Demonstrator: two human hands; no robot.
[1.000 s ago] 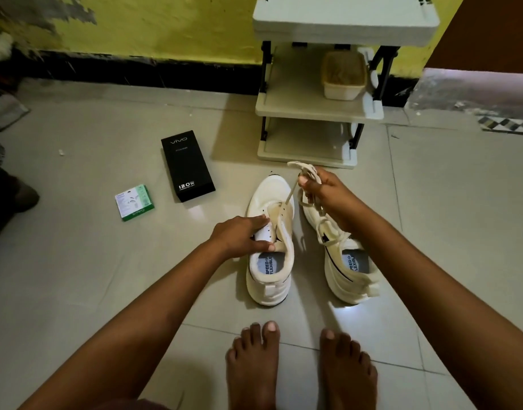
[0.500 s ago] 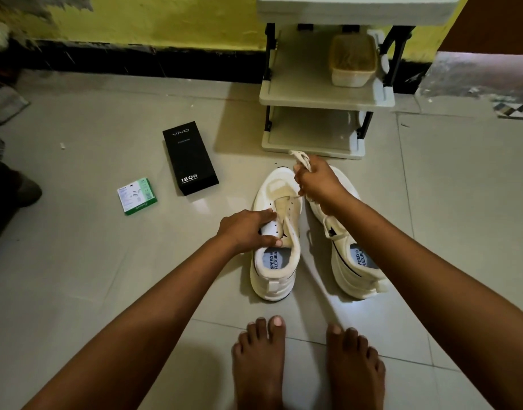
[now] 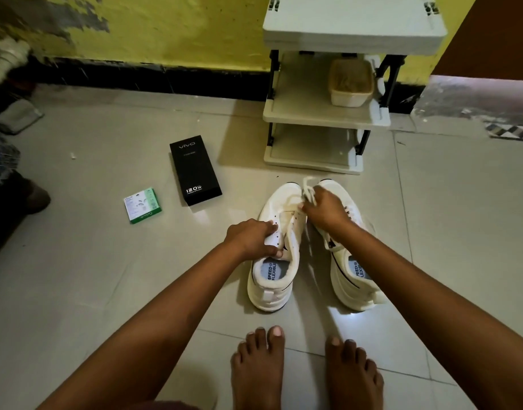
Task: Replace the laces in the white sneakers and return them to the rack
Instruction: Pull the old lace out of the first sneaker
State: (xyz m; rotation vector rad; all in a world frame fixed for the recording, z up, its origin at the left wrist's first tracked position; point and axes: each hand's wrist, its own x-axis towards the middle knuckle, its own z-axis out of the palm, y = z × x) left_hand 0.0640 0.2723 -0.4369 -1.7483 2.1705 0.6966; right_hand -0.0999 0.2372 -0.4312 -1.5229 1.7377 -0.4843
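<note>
Two white sneakers stand side by side on the tiled floor, toes toward the rack. My left hand (image 3: 252, 237) grips the tongue and left eyelet flap of the left sneaker (image 3: 276, 255). My right hand (image 3: 323, 210) holds a bunched cream lace (image 3: 308, 190) over the gap between the toes; the lace runs down to the left sneaker's eyelets. The right sneaker (image 3: 354, 270) lies partly under my right wrist. The pale three-tier rack (image 3: 322, 119) stands just beyond the sneakers.
A cream basket (image 3: 351, 82) sits on the rack's middle shelf. A black phone box (image 3: 195, 170) and a small green-and-white packet (image 3: 142, 205) lie on the floor to the left. My bare feet (image 3: 304, 371) are at the near edge. A yellow wall runs behind.
My right hand has come down toward the left sneaker's toe with the lace bunched in it. The left hand has kept its grip on the tongue.
</note>
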